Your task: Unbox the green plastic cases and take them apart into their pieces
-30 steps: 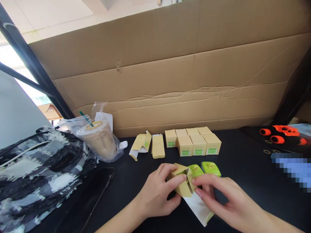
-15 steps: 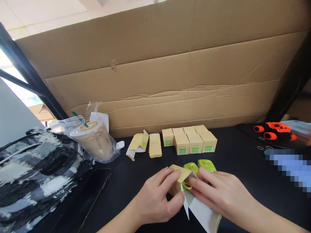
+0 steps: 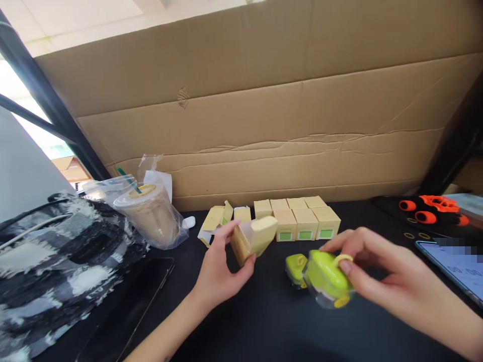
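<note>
An open yellow carton [image 3: 252,240], seemingly empty, is gripped in the curled fingers of the left hand [image 3: 217,266] above the bench [image 3: 264,322]. A lime-green plastic gadget [image 3: 325,275] is pinched by the right hand [image 3: 381,274], outside the carton. A second gadget [image 3: 295,268] lies unboxed just beside it. Closed cartons [image 3: 304,221] are ranked behind, and flat cartons [image 3: 217,219] lie unassembled.

The left hand [image 3: 219,264] grips an open yellow carton [image 3: 252,238] above the black tabletop [image 3: 264,322]. The right hand [image 3: 381,274] pinches a green gadget [image 3: 325,277] beside a second green gadget [image 3: 295,265]. Closed small boxes [image 3: 302,218] line the tabletop's far edge.
</note>
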### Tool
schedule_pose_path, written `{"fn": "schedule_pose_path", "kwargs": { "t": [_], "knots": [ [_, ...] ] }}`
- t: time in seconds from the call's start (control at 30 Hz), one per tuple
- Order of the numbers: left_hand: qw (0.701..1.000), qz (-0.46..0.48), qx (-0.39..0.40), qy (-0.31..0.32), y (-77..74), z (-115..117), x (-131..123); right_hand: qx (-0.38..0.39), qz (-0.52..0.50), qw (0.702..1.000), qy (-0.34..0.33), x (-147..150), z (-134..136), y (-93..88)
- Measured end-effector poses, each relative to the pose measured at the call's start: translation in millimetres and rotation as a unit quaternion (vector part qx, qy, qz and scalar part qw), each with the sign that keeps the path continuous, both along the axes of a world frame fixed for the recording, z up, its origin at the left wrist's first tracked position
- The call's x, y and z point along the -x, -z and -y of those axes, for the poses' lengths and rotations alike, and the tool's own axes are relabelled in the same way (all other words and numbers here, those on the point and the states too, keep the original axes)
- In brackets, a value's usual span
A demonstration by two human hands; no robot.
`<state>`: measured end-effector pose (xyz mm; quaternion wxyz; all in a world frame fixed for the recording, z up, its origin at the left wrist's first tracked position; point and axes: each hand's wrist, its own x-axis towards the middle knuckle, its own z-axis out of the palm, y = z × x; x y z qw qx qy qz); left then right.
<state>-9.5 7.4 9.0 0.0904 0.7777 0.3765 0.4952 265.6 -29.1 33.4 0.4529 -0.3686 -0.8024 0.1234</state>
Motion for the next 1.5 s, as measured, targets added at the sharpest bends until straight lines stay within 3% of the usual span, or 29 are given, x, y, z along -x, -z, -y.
{"fn": "schedule_pose_path", "kwargs": {
  "t": [0.07, 0.13, 0.23, 0.3, 0.4, 0.53, 0.6, 0.7, 1.03, 1.3, 1.5],
  "knots": [
    [0.974, 0.152, 0.168, 0.026, -1.4, 1, -4, 0.037, 0.083, 0.996, -0.023, 5, 1, 8.1],
    [0.899, 0.283, 0.322, 0.084, -4.6, 3, -10, 0.040, 0.172, 0.984, -0.030, 13, 4, 18.5],
    [0.783, 0.392, 0.458, 0.155, -7.7, 8, -18, -0.013, 0.233, 0.972, -0.018, 23, 9, 27.8],
    [0.734, 0.424, 0.506, 0.162, -6.8, 9, -22, -0.054, 0.216, 0.975, 0.008, 26, 11, 26.5],
    [0.698, 0.438, 0.543, 0.160, -4.3, 12, -26, -0.150, 0.180, 0.971, 0.046, 27, 10, 18.6],
    [0.669, 0.446, 0.557, 0.208, -6.6, 17, -32, -0.321, 0.230, 0.918, 0.033, 29, 2, 14.4],
    [0.642, 0.446, 0.583, 0.221, -8.7, 20, -34, -0.360, 0.253, 0.897, 0.029, 29, -1, 15.9],
    [0.598, 0.440, 0.631, 0.224, -10.3, 23, -36, -0.371, 0.261, 0.891, 0.034, 29, -2, 16.7],
    [0.588, 0.438, 0.645, 0.213, -14.0, 25, -37, -0.429, 0.235, 0.871, 0.037, 32, 2, 8.4],
    [0.607, 0.425, 0.621, 0.257, -7.8, 27, -36, -0.438, 0.231, 0.868, 0.043, 34, 2, 9.4],
    [0.586, 0.448, 0.644, 0.205, -10.1, 26, -37, -0.443, 0.241, 0.862, 0.041, 33, -3, 11.6]
  ]
}}
